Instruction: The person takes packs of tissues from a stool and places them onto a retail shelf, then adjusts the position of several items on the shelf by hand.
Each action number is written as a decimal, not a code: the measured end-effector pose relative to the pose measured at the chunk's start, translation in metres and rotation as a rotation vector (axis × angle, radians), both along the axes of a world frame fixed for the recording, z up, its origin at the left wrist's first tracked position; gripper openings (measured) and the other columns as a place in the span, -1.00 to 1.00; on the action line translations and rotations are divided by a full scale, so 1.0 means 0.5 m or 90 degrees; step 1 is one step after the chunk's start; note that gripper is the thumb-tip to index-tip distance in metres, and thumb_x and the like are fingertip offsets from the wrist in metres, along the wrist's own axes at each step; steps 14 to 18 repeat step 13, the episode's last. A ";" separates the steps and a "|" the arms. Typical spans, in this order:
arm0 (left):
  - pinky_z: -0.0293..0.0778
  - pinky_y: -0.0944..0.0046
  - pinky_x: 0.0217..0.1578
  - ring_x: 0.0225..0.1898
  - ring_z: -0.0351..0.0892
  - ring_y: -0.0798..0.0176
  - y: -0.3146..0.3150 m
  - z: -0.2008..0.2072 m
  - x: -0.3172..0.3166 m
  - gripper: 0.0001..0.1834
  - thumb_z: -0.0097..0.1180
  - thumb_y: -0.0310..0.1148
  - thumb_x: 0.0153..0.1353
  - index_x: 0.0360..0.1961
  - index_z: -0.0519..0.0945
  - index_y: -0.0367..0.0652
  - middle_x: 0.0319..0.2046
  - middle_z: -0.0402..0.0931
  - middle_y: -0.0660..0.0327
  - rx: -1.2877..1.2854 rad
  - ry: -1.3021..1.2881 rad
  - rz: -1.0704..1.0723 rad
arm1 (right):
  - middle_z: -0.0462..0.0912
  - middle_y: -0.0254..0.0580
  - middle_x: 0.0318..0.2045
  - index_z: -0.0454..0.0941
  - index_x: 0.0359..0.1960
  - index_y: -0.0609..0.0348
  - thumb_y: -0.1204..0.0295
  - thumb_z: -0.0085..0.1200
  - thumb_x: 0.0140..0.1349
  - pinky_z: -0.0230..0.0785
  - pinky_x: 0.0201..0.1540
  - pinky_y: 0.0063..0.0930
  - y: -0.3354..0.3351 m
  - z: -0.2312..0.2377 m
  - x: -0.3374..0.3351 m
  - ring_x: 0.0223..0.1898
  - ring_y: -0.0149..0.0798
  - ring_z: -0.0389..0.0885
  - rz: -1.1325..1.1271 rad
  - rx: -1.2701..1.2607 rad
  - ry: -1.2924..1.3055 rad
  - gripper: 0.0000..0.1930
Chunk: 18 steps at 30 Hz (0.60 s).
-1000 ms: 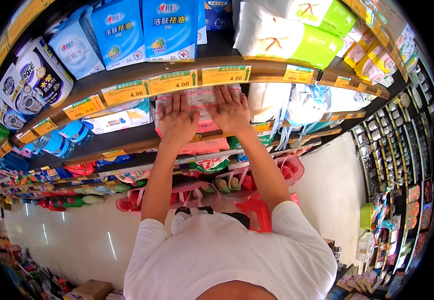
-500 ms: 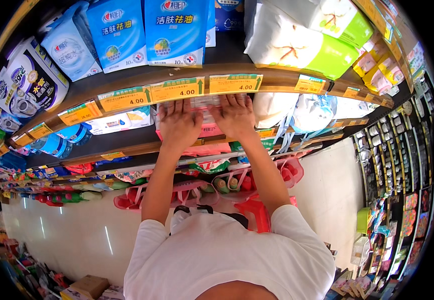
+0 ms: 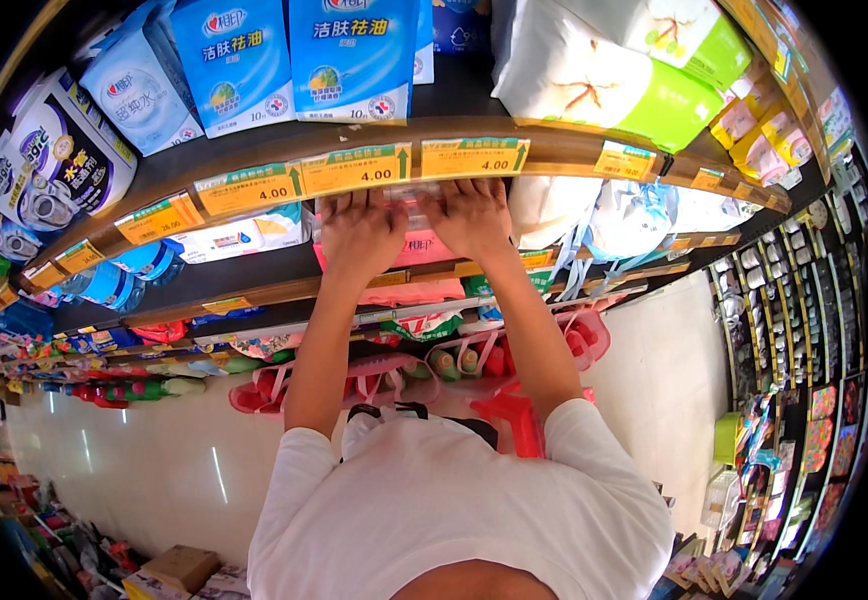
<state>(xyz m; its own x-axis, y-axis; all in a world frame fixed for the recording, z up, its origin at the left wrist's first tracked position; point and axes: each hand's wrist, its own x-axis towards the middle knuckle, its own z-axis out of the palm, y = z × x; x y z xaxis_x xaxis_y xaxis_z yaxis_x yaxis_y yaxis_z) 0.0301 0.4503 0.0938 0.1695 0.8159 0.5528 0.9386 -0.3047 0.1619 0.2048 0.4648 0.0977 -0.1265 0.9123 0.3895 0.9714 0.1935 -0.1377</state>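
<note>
Both my arms reach forward under the shelf edge, onto the shelf below it. My left hand (image 3: 362,235) and my right hand (image 3: 469,222) lie palm down, side by side, on a pink pack (image 3: 420,250) with a clear wrapper on top. My thumbs point toward each other across it, and my fingers are stretched out, their tips partly hidden under the price-tag edge (image 3: 474,157). Left of the pack is a white packet (image 3: 244,236). To its right, close to my right hand, stands a white bag (image 3: 546,210).
Above, blue packs (image 3: 349,65), white-and-green packs (image 3: 594,75) and a white-and-black bottle (image 3: 74,145) fill the upper shelf. Pink baskets (image 3: 384,370) with bottles stand below, near my waist. Another shelf rack (image 3: 784,300) rises at the right, with pale floor (image 3: 654,360) between.
My hands stay flat on the pink pack with little movement. The pack's pink front shows slightly more between my wrists, and the view has shifted slightly.
</note>
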 end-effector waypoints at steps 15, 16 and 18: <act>0.02 -0.20 0.30 0.35 0.19 -0.03 -0.012 -0.023 0.003 -0.35 -0.18 0.04 0.29 0.25 0.36 -0.22 0.28 0.29 -0.01 -0.039 0.027 0.030 | 0.07 -0.20 0.43 0.08 0.42 0.02 -0.18 -0.42 0.31 -0.37 0.45 0.01 -0.027 0.010 0.005 0.46 -0.12 -0.05 -0.020 -0.087 0.007 -0.25; 0.02 -0.20 0.30 0.35 0.19 -0.03 -0.012 -0.023 0.003 -0.35 -0.18 0.04 0.29 0.25 0.36 -0.22 0.28 0.29 -0.01 -0.039 0.027 0.030 | 0.07 -0.20 0.43 0.08 0.42 0.02 -0.18 -0.42 0.31 -0.37 0.45 0.01 -0.027 0.010 0.005 0.46 -0.12 -0.05 -0.020 -0.087 0.007 -0.25; 0.02 -0.20 0.30 0.35 0.19 -0.03 -0.012 -0.023 0.003 -0.35 -0.18 0.04 0.29 0.25 0.36 -0.22 0.28 0.29 -0.01 -0.039 0.027 0.030 | 0.07 -0.20 0.43 0.08 0.42 0.02 -0.18 -0.42 0.31 -0.37 0.45 0.01 -0.027 0.010 0.005 0.46 -0.12 -0.05 -0.020 -0.087 0.007 -0.25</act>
